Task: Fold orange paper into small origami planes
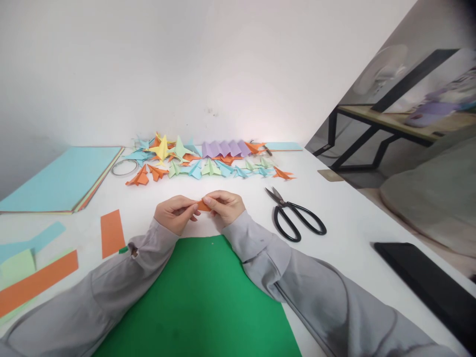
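Note:
Between my two hands is a small folded piece of orange paper [203,206], held just above the white table beyond the green sheet [208,292]. My left hand [176,212] pinches its left end with thumb and forefinger. The right end is pinched by my right hand [225,206], and the fingers hide part of the fold. Black-handled scissors [292,213] lie to the right of my right hand with their blades slightly apart. An orange paper rectangle [112,232] lies left of my left hand.
Folded paper planes and stars [178,153] in several colours line the wall, beside a purple pleated paper [225,148]. A stack of coloured sheets [55,176] and a roll of wire [124,167] are at the left. Orange strips [40,282] lie near left; a black flat object [420,282] lies right.

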`<act>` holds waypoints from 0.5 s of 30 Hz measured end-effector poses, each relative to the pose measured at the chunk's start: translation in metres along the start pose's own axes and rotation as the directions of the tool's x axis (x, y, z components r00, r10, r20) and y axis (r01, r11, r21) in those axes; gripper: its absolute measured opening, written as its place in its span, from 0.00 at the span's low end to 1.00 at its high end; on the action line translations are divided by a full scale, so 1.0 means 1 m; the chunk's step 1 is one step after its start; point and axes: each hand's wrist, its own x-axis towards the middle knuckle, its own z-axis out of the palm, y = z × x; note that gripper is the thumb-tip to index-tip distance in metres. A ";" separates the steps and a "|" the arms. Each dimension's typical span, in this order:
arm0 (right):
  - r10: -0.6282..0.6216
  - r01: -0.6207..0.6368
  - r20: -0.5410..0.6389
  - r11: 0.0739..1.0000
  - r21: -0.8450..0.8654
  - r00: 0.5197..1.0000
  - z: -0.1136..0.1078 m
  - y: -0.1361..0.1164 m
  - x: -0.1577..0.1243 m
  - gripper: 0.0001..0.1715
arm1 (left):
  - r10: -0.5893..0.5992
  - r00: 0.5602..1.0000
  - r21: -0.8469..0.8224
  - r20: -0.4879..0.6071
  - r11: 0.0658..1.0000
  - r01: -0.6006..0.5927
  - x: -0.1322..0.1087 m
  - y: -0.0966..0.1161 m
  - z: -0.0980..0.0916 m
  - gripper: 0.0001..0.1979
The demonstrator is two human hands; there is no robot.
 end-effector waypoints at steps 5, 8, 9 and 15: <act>0.010 -0.010 0.027 1.000 0.003 1.000 -0.003 0.000 0.002 0.08 | 0.011 1.000 -0.073 -0.017 0.997 -0.012 0.000 -0.003 0.002 0.03; 0.045 -0.045 0.050 0.999 0.009 0.998 -0.004 -0.001 0.003 0.08 | 0.010 1.000 -0.091 -0.013 0.996 -0.011 0.000 -0.004 0.002 0.03; 0.057 -0.058 0.050 0.998 0.014 0.997 -0.005 -0.001 0.003 0.08 | 0.009 1.000 -0.091 -0.011 0.996 -0.010 0.000 -0.004 0.002 0.02; 0.117 -0.119 0.038 0.990 0.072 0.992 -0.005 0.002 0.003 0.17 | 0.017 0.999 -0.085 -0.032 0.996 -0.019 0.001 -0.003 0.002 0.03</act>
